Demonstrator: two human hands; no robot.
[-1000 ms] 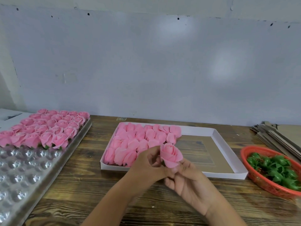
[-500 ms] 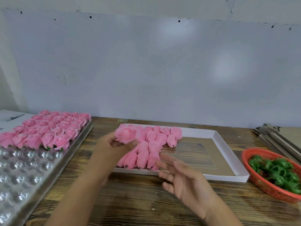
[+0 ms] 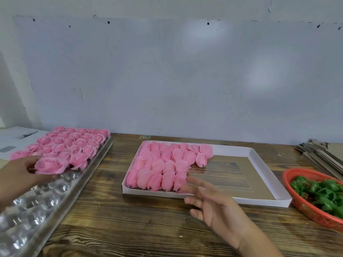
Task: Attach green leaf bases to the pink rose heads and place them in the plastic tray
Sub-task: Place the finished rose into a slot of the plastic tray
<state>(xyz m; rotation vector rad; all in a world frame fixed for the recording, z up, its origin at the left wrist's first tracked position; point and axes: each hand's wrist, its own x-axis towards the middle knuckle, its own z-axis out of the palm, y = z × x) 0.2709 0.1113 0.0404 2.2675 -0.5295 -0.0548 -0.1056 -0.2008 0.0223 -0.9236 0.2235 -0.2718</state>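
Observation:
My left hand (image 3: 17, 174) holds a pink rose head (image 3: 50, 165) over the clear plastic tray (image 3: 44, 193) at the left, just in front of the rows of finished roses (image 3: 72, 143) that fill the tray's far end. My right hand (image 3: 213, 206) hovers with fingers spread and nothing in it, over the front edge of the white cardboard box (image 3: 259, 158). That box holds several bare pink rose heads (image 3: 163, 167) lying on their sides. Green leaf bases (image 3: 323, 193) lie in an orange basket (image 3: 304, 208) at the right.
The wooden table (image 3: 130, 223) runs up to a pale wall. Folded cardboard sheets (image 3: 323, 154) are stacked at the back right. Papers (image 3: 16, 138) lie behind the plastic tray at the far left.
My left hand has carried the rose from the middle, over the white box, leftward to the plastic tray. My right hand let go of the rose and stayed near the box's front edge.

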